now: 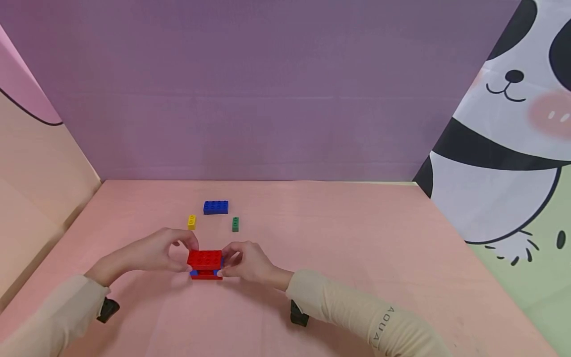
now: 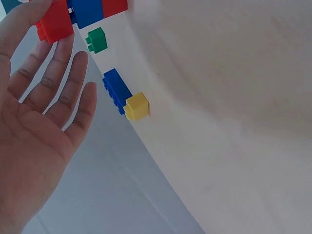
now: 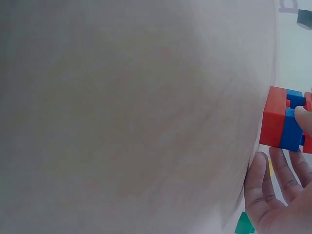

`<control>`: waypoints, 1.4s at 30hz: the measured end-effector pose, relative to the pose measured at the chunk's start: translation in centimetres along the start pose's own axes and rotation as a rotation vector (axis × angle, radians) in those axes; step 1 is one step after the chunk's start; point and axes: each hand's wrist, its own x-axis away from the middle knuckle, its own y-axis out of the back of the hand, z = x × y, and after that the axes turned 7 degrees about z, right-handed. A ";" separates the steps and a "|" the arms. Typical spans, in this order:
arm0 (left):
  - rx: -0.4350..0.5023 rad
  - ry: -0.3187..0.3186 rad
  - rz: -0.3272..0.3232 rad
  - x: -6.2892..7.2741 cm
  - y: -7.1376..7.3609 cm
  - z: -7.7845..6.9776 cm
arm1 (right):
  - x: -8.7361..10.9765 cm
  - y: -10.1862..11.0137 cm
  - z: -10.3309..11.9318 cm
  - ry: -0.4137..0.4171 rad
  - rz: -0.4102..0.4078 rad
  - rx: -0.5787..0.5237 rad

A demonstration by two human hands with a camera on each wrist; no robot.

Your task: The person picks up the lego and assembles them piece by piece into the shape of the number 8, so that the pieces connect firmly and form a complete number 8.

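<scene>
The upper red brick (image 1: 205, 259) lies over a red-and-blue stack (image 3: 282, 126), between the left grip (image 1: 166, 251), pinching that brick, and the right grip (image 1: 248, 262), pinching the stack, with 1 yellow brick (image 1: 192, 222), 1 green brick (image 1: 235, 224) and 1 blue brick (image 1: 216, 208) beyond on the worktop (image 1: 348, 238).

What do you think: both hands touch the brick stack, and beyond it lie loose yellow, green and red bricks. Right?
Not quite: the head view shows a loose blue brick, not a red one. The left hand and right hand touch the stack, with the yellow brick and green brick beyond.
</scene>
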 end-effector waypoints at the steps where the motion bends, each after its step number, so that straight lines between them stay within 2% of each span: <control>1: 0.002 -0.001 0.000 0.0 0.0 0.0 | 0.0 0.0 0.0 0.002 0.000 0.000; 22: 0.005 -0.009 0.015 -0.1 0.0 0.0 | 0.0 0.3 0.2 0.050 0.026 0.024; 28: 0.008 0.000 0.019 -0.1 0.1 -0.2 | 0.2 0.4 0.7 0.027 0.041 0.022; 36: 0.010 -0.005 0.014 -0.2 0.1 -0.2 | 0.7 0.6 1.5 0.076 0.004 0.059; 42: 0.007 -0.004 0.018 -0.2 0.1 -0.2 | 0.9 0.9 2.1 0.073 -0.014 0.065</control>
